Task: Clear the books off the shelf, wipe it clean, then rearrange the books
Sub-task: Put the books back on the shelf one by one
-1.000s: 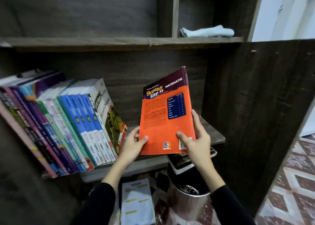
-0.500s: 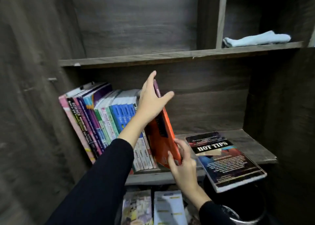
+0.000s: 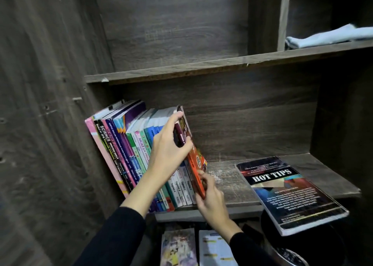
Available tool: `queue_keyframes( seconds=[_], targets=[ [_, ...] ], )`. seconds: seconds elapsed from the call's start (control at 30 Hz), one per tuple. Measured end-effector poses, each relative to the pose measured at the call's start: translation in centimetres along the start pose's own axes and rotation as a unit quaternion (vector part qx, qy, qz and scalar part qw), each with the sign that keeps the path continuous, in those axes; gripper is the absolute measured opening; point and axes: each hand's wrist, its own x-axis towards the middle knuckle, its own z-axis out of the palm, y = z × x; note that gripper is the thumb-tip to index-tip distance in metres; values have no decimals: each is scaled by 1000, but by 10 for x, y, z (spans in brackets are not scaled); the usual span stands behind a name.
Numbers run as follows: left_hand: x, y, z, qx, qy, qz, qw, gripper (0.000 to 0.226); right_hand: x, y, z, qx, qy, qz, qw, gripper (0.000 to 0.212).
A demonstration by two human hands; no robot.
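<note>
The orange book (image 3: 194, 169) isn't facing out anymore. A second ago both hands were holding it cover-on in front of the shelf (image 3: 232, 187), and now it's leaning edge-on against the right end of the row of books (image 3: 137, 150). The left hand (image 3: 167, 154) is gripping it up top, fingers curling round the spine where half a second ago they were stretched straight along it. The right hand (image 3: 210, 197) is pinching the bottom edge. The view is swinging left and closer too, so the black book (image 3: 286, 193) lying flat, hidden a second ago, is showing.
</note>
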Motion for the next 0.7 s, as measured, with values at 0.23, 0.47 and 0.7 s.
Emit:
queue_keyframes(
  seconds=[0.23, 0.47, 0.7],
  targets=[
    [-2, -10, -3, 151, -32, 43, 987, 58, 10, 8, 6, -16, -89, 89, 992, 62],
    [1, -16, -3, 209, -76, 38, 974, 67, 10, 18, -8, 39, -188, 143, 971, 66],
    [12, -23, -10, 254, -127, 41, 958, 94, -8, 32, -26, 63, -268, 175, 945, 78]
  ],
)
